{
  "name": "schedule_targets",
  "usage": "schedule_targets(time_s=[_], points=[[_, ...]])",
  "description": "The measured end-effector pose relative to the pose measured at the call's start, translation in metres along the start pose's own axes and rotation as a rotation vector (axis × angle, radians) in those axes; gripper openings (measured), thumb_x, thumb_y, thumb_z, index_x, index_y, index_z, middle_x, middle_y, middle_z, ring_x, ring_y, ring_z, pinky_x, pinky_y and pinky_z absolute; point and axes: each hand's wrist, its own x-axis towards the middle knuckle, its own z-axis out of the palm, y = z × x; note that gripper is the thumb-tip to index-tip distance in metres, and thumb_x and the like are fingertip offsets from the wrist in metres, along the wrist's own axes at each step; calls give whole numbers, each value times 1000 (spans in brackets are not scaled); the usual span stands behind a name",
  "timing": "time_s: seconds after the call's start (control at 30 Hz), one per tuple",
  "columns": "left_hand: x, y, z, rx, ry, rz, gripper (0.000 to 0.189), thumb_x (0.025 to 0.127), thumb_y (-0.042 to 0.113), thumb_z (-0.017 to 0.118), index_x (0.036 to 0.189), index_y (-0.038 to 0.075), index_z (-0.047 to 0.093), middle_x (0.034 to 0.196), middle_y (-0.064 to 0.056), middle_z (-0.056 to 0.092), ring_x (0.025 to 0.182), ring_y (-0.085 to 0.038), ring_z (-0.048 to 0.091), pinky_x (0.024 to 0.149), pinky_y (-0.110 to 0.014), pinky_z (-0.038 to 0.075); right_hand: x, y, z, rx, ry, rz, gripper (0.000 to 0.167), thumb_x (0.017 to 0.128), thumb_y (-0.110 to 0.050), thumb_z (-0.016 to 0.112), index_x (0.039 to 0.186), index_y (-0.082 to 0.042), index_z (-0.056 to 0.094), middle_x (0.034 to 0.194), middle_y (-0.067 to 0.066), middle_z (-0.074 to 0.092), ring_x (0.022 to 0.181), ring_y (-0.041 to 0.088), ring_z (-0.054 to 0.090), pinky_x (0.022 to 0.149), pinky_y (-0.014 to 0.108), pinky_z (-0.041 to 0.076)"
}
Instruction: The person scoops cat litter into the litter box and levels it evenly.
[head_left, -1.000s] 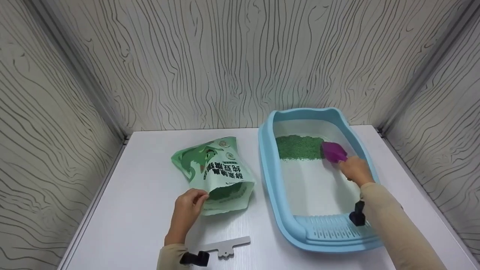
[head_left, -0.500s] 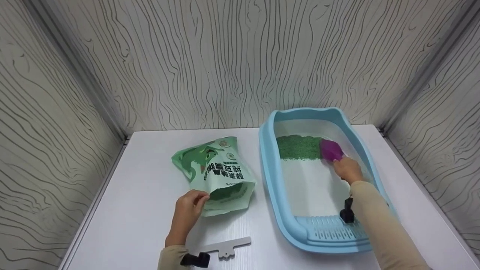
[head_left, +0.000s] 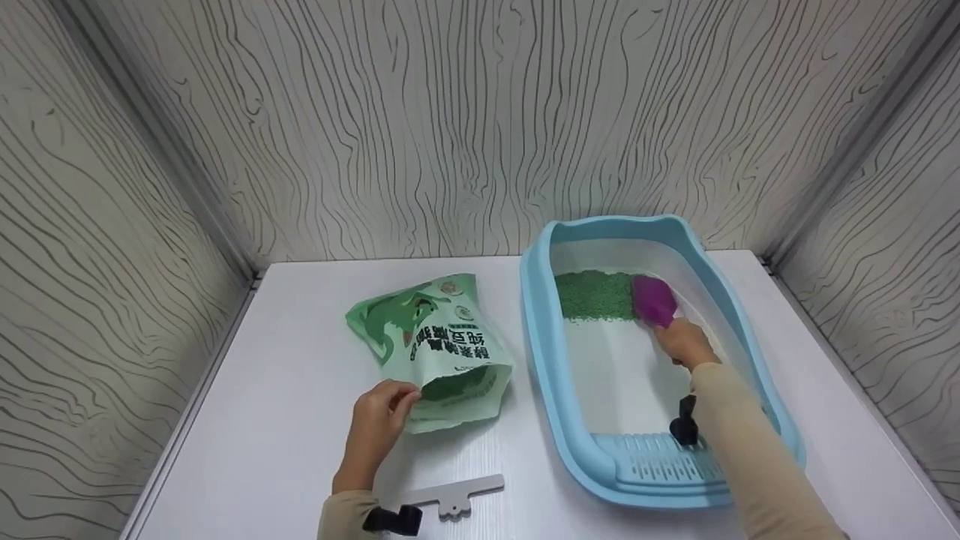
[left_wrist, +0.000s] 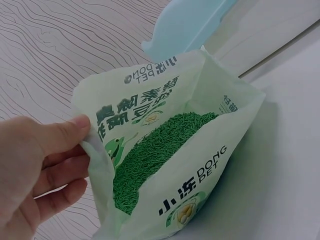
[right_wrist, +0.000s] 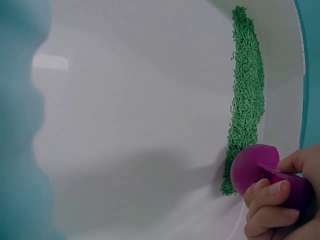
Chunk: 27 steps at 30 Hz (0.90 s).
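Between thumb and fingers my left hand (head_left: 376,424) pinches the rim of an open green bag (head_left: 439,337) lying on the table. Green litter pellets (left_wrist: 150,155) fill the inside of the bag in the left wrist view. My right hand (head_left: 684,343) grips the handle of a purple scoop (head_left: 654,301) inside a blue litter box (head_left: 541,352). The scoop's head sits at the right end of a band of green pellets (head_left: 596,294) across the far part of the box floor. In the right wrist view the scoop (right_wrist: 252,167) covers part of that band.
A grey flat clip (head_left: 454,495) lies on the white table (head_left: 292,360) near the left wrist. At the box's front is a slotted blue step (head_left: 660,459). Patterned wall panels (head_left: 465,127) enclose the table at the back and sides.
The right hand and scoop have moved left along the pellets, and the band's right end now lies further left. My left hand keeps its pinch on the bag.
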Motion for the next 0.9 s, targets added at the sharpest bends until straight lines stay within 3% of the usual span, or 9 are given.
schedule_targets(time_s=[0.17,0.3,0.43,0.67,0.9], points=[[-1,-1,0,-1,-8,-2,7,87,13,69,86,6,72,80,-1,72,70,-6,61,62,-19,51,2,0,1,-18,-31,-63,34,98,-25,38,68,-11,38,55,-3,42,48,8,41,46,22,37],[-1,-2,0,0,2,14,6,87,13,70,85,7,72,79,-1,71,69,-6,61,62,-19,51,2,1,-1,-54,29,-114,35,98,-21,38,71,-2,46,61,4,48,52,12,47,48,24,39],[0,-2,0,-1,4,23,7,87,12,69,85,7,72,79,-1,71,69,-7,61,61,-19,51,3,3,0,-51,58,-101,33,98,-17,36,77,4,49,62,6,50,54,14,48,49,24,40],[0,-2,1,1,3,27,5,87,11,70,85,7,72,78,-1,71,68,-5,60,61,-19,51,5,-3,5,-21,21,-78,34,99,-18,32,67,-9,42,56,-2,48,49,8,47,47,22,41],[-1,-1,1,16,8,29,6,87,12,69,85,7,72,79,0,71,69,-7,62,62,-19,51,7,-17,16,-24,20,-102,39,100,-19,35,63,-12,42,50,-5,46,44,6,46,46,21,39]])
